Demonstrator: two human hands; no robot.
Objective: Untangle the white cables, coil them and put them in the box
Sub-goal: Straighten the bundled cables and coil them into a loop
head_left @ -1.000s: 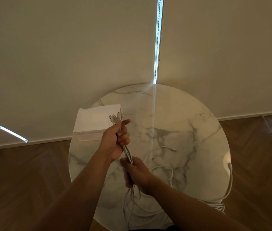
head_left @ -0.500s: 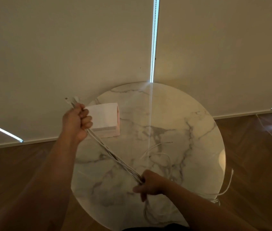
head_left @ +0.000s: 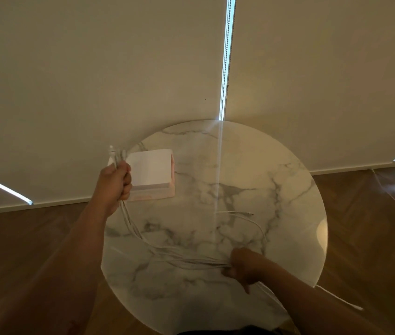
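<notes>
A bundle of white cables (head_left: 157,250) sags between my two hands above the round marble table (head_left: 276,194). My left hand (head_left: 115,182) grips the plug ends, which stick up past my fist, just left of the box (head_left: 153,172). My right hand (head_left: 244,267) grips the same bundle near the table's front right. Loose cable tails trail off the table edge behind my right wrist. One more cable loop (head_left: 247,221) lies on the marble. The pale pink and white box sits at the table's back left.
The table stands against cream roller blinds (head_left: 119,68) with a bright slit (head_left: 226,56) between them. Wooden herringbone floor (head_left: 373,238) surrounds the table. A thin cord (head_left: 394,197) lies on the floor at the right.
My hands have drawn apart: the left went up and left beside the box, the right slid along the bundle toward the front right. The bundle, pulled straight half a second ago, now sags between them.
</notes>
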